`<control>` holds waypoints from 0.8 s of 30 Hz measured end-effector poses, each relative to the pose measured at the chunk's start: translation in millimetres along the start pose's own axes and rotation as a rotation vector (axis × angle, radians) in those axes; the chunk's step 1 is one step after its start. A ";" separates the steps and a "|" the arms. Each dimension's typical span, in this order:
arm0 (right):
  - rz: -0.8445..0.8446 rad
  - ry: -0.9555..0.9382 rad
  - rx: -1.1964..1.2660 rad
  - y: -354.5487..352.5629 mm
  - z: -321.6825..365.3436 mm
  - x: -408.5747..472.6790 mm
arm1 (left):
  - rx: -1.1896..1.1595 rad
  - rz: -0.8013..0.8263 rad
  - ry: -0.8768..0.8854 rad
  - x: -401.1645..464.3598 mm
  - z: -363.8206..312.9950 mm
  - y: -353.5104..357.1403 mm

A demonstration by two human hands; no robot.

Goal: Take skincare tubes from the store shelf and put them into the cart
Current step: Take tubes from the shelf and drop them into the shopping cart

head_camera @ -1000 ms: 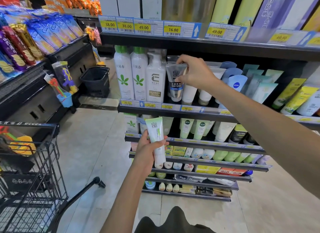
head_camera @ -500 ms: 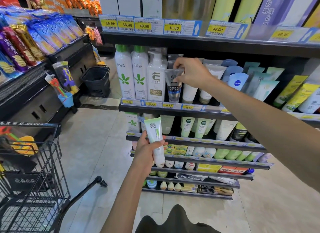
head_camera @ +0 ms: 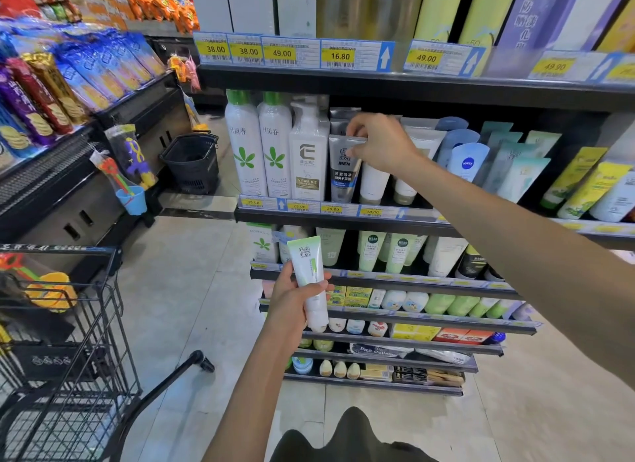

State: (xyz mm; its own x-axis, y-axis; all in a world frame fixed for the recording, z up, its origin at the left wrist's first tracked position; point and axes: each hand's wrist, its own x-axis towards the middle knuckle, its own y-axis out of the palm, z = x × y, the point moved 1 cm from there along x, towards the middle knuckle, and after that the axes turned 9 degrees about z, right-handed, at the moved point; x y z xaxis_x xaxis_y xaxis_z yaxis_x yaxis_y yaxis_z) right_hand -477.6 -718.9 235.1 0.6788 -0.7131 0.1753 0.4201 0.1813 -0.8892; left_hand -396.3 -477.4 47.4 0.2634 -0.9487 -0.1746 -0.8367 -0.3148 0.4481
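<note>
While the right hand (head_camera: pixel 381 145) pinches the crimped top of the grey plastic men's cleanser tube (head_camera: pixel 344 167), standing cap-down on the black metal store shelf (head_camera: pixel 343 217) just right of the white pump bottle (head_camera: pixel 308 152), close the fingers firmly on the flat seal and lift straight up to clear the price rail before drawing outward. The left hand (head_camera: pixel 292 303), below that bottle, is clamped around a white-and-green plastic tube (head_camera: pixel 309 276). The black wire cart (head_camera: pixel 68 341) stands well left; deposit both tubes there.
</note>
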 end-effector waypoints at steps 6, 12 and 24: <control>0.002 -0.005 0.026 0.9 -3.8 -1.0 | -0.002 -0.001 -0.006 -2.0 1.0 1.2; -0.050 -0.021 0.043 -1.8 -8.5 -6.7 | 0.009 -0.013 -0.022 0.5 2.1 2.7; -0.162 0.099 0.184 10.3 -40.8 -84.4 | 0.046 0.017 -0.063 14.1 3.6 19.9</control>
State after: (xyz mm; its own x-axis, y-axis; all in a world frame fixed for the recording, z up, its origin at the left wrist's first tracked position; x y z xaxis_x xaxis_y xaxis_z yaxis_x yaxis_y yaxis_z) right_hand -555.2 -684.5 194.0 0.5353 -0.8039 0.2591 0.6271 0.1727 -0.7595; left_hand -411.0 -497.0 50.7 0.2190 -0.9499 -0.2230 -0.8623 -0.2953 0.4115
